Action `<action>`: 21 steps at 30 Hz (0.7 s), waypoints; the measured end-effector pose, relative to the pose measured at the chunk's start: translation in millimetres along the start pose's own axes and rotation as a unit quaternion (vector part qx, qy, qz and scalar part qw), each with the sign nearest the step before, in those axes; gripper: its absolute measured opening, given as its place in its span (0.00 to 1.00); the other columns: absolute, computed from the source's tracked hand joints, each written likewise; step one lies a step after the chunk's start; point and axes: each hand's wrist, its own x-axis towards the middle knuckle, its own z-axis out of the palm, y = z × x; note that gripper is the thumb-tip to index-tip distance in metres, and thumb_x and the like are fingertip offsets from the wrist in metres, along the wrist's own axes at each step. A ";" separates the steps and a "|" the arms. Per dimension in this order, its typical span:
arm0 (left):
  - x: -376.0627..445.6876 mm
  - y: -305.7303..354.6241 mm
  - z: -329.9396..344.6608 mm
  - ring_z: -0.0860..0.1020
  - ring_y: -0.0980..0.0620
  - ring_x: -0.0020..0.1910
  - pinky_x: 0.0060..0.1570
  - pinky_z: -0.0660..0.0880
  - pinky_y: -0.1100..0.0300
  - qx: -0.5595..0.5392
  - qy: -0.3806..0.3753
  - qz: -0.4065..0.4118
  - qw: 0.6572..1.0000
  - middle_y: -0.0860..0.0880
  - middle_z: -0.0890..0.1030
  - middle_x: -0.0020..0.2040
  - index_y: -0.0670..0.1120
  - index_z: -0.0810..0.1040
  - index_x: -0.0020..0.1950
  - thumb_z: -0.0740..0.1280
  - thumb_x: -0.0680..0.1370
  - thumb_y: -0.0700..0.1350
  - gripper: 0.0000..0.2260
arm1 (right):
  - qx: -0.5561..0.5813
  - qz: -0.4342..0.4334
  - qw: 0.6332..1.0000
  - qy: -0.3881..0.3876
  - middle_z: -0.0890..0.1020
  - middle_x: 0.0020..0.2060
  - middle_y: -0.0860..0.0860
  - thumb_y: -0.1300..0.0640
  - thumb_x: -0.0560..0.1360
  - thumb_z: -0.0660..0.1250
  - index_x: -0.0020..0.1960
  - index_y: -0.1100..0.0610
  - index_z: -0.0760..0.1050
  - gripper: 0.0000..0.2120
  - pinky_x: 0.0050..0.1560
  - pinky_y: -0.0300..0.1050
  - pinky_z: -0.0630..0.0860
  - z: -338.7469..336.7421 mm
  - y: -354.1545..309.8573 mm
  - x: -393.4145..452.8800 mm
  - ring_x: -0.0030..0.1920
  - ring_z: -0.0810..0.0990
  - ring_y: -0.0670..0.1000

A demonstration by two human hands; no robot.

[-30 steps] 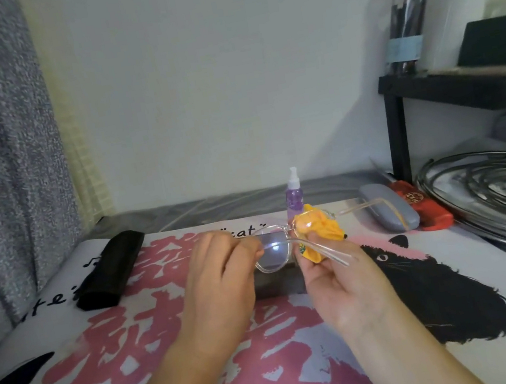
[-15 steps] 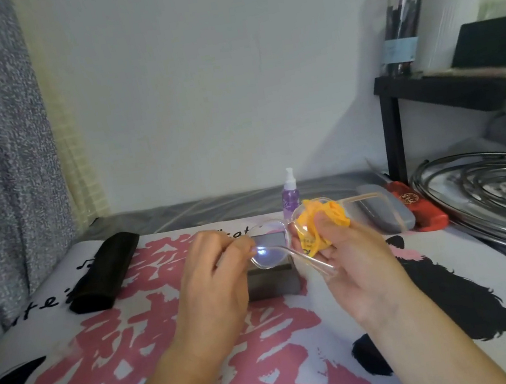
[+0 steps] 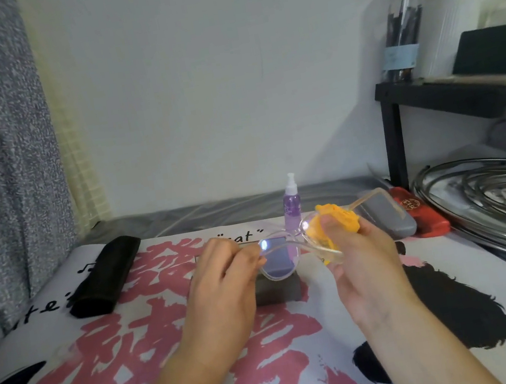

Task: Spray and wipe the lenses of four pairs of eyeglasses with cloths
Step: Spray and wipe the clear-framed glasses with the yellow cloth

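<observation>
A pair of clear-framed eyeglasses (image 3: 281, 259) is held above the table between both hands. My left hand (image 3: 222, 274) pinches the frame at the left lens edge. My right hand (image 3: 360, 252) grips a crumpled orange cloth (image 3: 338, 219) pressed against the right lens, thumb on the near side. One temple arm sticks out to the right past the cloth. A small purple spray bottle (image 3: 292, 208) with a white nozzle stands upright just behind the glasses.
A grey box (image 3: 278, 290) lies under the glasses. A black pouch (image 3: 106, 275) lies at the left; a grey case (image 3: 390, 219) and a red case (image 3: 422, 213) lie at the right. Steel wire racks (image 3: 496, 194) and a black shelf (image 3: 463, 96) stand at the far right.
My right hand turned, bringing its back toward me, and bunched the orange cloth over the right lens. The glasses tilted slightly. My left hand kept its pinch.
</observation>
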 end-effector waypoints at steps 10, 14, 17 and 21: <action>3.5 -1.6 -3.3 0.72 0.63 0.45 0.47 0.66 0.74 -0.030 0.027 -0.125 0.991 0.54 0.72 0.45 0.40 0.80 0.50 0.65 0.80 0.35 0.05 | 0.120 0.128 0.981 -0.082 0.85 0.56 0.60 0.82 0.75 0.55 0.62 0.60 0.75 0.26 0.56 0.46 0.78 4.4 -4.2 -0.6 0.51 0.87 0.54; 1.9 -1.5 -2.3 0.72 0.64 0.46 0.49 0.66 0.75 -0.043 0.016 -0.121 0.992 0.56 0.71 0.47 0.41 0.81 0.52 0.66 0.79 0.33 0.07 | 0.099 0.151 0.981 -0.078 0.87 0.50 0.57 0.82 0.74 0.57 0.54 0.61 0.80 0.22 0.52 0.43 0.77 -2.1 -1.2 4.0 0.46 0.87 0.51; 0.3 -3.5 -3.3 0.74 0.60 0.47 0.50 0.69 0.72 -0.048 0.014 -0.105 0.993 0.54 0.74 0.48 0.44 0.80 0.54 0.67 0.77 0.28 0.13 | 0.082 0.176 0.979 -0.069 0.87 0.48 0.57 0.80 0.73 0.60 0.54 0.64 0.81 0.18 0.53 0.42 0.77 -3.1 4.8 6.0 0.47 0.86 0.52; -0.6 -2.9 -0.4 0.76 0.49 0.43 0.42 0.75 0.57 -0.043 0.007 -0.063 0.997 0.47 0.76 0.46 0.46 0.77 0.55 0.65 0.77 0.30 0.13 | 0.069 0.173 0.981 -0.044 0.85 0.57 0.62 0.76 0.74 0.65 0.61 0.68 0.79 0.17 0.62 0.47 0.76 -4.9 13.1 13.3 0.58 0.82 0.58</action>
